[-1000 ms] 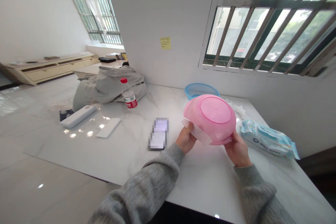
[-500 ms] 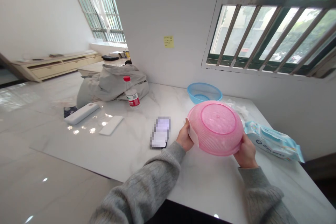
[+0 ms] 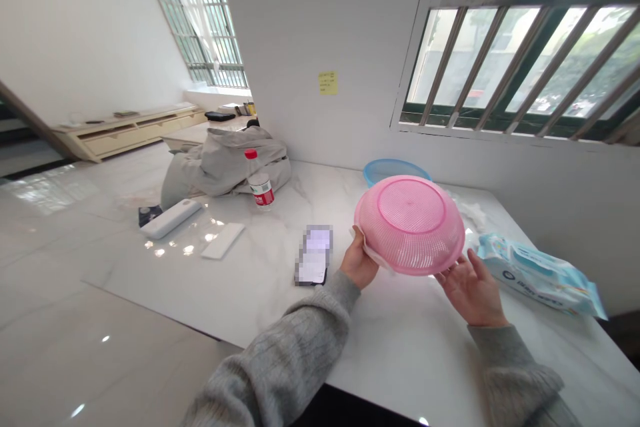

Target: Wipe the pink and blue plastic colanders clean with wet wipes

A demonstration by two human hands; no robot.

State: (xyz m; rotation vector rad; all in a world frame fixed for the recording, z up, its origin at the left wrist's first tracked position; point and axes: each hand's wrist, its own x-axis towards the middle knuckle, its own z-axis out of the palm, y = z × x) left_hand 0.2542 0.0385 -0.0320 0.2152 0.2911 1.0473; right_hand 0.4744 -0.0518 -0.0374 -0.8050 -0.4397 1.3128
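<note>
A pink mesh basket (image 3: 411,223) is held up off the table, tilted with its round base facing up and toward me. My left hand (image 3: 360,261) is closed on its left rim, with a thin white wipe (image 3: 383,260) pressed between hand and basket. At the lower right rim, my right hand (image 3: 470,287) has its fingers spread, the fingertips at or just under the edge; whether they touch it is hard to tell. Behind the pink basket stands a blue basket (image 3: 393,167), partly hidden by it.
A blue wipes packet (image 3: 543,273) lies right of my right hand, crumpled clear plastic (image 3: 470,210) behind. Left on the marble-look table (image 3: 270,260) are a phone (image 3: 315,253), a red-capped bottle (image 3: 260,180), a grey cloth bag (image 3: 220,160), a white box (image 3: 173,219) and a flat white piece (image 3: 223,241).
My right hand has loosened from the rim and its fingers have spread. The pink basket has tipped and risen slightly, covering more of the blue one. The view has shifted a little left.
</note>
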